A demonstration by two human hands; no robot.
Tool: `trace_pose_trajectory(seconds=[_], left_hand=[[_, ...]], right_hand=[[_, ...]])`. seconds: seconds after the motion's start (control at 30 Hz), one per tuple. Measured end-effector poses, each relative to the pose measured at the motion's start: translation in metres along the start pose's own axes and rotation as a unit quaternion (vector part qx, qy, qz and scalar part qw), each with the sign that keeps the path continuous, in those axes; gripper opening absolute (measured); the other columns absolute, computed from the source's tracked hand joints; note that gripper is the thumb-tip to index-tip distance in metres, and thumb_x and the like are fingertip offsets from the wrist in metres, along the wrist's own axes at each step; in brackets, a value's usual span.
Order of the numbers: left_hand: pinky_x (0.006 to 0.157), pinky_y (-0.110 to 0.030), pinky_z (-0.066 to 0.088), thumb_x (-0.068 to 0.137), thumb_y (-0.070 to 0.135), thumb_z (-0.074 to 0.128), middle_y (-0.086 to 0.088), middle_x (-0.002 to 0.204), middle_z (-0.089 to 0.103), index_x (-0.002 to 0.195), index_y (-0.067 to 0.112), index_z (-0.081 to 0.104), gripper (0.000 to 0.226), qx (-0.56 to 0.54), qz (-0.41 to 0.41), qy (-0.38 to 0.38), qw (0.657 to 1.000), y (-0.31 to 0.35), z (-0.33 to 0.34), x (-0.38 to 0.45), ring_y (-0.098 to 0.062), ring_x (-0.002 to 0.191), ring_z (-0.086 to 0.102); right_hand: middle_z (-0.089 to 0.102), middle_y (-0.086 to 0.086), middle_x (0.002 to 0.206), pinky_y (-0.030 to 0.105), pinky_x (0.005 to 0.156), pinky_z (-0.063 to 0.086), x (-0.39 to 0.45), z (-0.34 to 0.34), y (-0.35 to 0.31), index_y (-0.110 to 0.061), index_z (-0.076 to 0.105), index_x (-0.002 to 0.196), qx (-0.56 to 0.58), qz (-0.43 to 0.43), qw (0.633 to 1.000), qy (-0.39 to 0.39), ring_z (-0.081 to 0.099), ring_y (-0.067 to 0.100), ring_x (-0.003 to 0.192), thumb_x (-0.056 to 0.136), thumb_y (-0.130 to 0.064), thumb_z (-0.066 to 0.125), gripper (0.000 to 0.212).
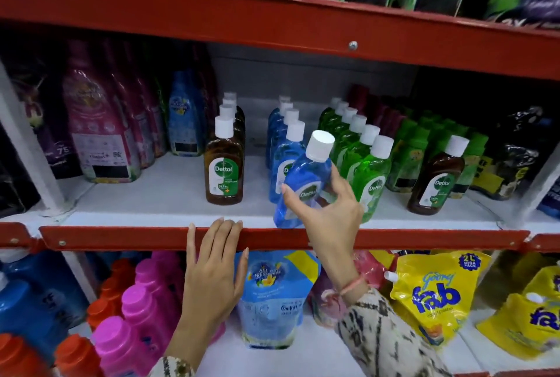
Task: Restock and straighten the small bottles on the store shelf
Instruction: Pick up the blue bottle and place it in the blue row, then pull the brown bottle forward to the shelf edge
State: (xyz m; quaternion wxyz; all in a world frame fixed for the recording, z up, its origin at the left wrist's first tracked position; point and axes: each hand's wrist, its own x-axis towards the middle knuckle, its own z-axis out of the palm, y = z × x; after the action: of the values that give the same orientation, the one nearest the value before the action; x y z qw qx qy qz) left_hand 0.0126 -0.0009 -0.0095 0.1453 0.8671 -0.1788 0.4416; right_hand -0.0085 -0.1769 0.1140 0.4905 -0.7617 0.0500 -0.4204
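My right hand (325,210) grips a small blue bottle (306,182) with a white cap, tilted to the right, at the front of the middle shelf (157,194). Behind it runs a row of blue bottles (283,137). A row of brown bottles (224,161) stands to the left and a row of green bottles (368,164) to the right. One lone brown bottle (435,176) stands further right. My left hand (212,270) lies flat, fingers spread, with its fingertips on the shelf's red front rail (121,237).
Large pink and purple pouches (97,128) fill the left of the middle shelf, green bottles and dark packs (512,152) the right. Below hang pink and orange bottles (142,301), a blue pouch (272,294) and yellow pouches (436,294). A red upper shelf rail (272,22) overhangs.
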Motion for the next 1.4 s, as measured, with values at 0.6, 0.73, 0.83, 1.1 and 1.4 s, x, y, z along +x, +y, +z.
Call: trace_pose_trajectory(seconds=[0.6, 0.73, 0.83, 1.1, 1.4], left_hand=[[0.118, -0.060, 0.025, 0.097, 0.034, 0.045, -0.013, 0.133, 0.065, 0.136, 0.006, 0.058, 0.050, 0.004, 0.003, -0.010, 1.000, 0.000, 0.000, -0.001, -0.024, 0.133, 0.047], [0.119, -0.059, 0.024, 0.097, 0.034, 0.044, -0.012, 0.134, 0.064, 0.136, 0.006, 0.057, 0.051, 0.003, 0.001, -0.020, 1.000, -0.001, -0.002, 0.000, -0.023, 0.134, 0.046], [0.121, -0.057, 0.021, 0.097, 0.035, 0.043, -0.013, 0.135, 0.064, 0.137, 0.006, 0.056, 0.051, 0.001, -0.003, -0.027, 1.000, 0.000, -0.002, 0.000, -0.023, 0.135, 0.045], [0.122, -0.059, 0.022, 0.097, 0.036, 0.040, -0.016, 0.133, 0.064, 0.133, 0.005, 0.059, 0.051, 0.005, -0.012, -0.030, 0.999, 0.003, -0.002, 0.001, -0.027, 0.132, 0.047], [0.122, -0.059, 0.021, 0.096, 0.036, 0.040, -0.019, 0.133, 0.064, 0.132, 0.002, 0.061, 0.054, 0.011, -0.029, -0.028, 0.999, 0.005, -0.001, 0.001, -0.028, 0.133, 0.047]], right_hand=[[0.066, 0.008, 0.092, 0.035, 0.077, 0.047, 0.020, 0.030, 0.022, -0.008, 0.064, 0.100, -0.109, 0.016, 0.993, -0.049, 0.059, 0.028, 0.091, 0.067, -0.055, 0.076, 0.059], [0.064, 0.008, 0.109, 0.030, 0.086, 0.042, 0.018, 0.022, 0.023, -0.008, 0.060, 0.114, -0.133, 0.002, 0.988, -0.081, 0.055, 0.027, 0.108, 0.074, -0.060, 0.070, 0.066], [0.062, -0.007, 0.117, 0.032, 0.095, 0.050, 0.017, -0.005, 0.018, -0.020, 0.056, 0.130, -0.060, -0.030, 0.997, -0.029, 0.056, 0.015, 0.112, 0.085, -0.050, 0.065, 0.055], [0.059, 0.002, 0.104, 0.046, 0.081, 0.054, 0.066, -0.101, 0.070, -0.012, 0.061, 0.110, -0.055, -0.021, 0.977, 0.204, 0.060, 0.028, 0.097, 0.088, -0.023, 0.062, 0.025], [0.050, 0.033, 0.131, 0.051, 0.100, 0.044, 0.135, -0.138, 0.152, 0.014, 0.038, 0.128, -0.233, 0.220, 0.945, 0.066, 0.048, 0.045, 0.123, 0.070, -0.035, 0.083, 0.088]])
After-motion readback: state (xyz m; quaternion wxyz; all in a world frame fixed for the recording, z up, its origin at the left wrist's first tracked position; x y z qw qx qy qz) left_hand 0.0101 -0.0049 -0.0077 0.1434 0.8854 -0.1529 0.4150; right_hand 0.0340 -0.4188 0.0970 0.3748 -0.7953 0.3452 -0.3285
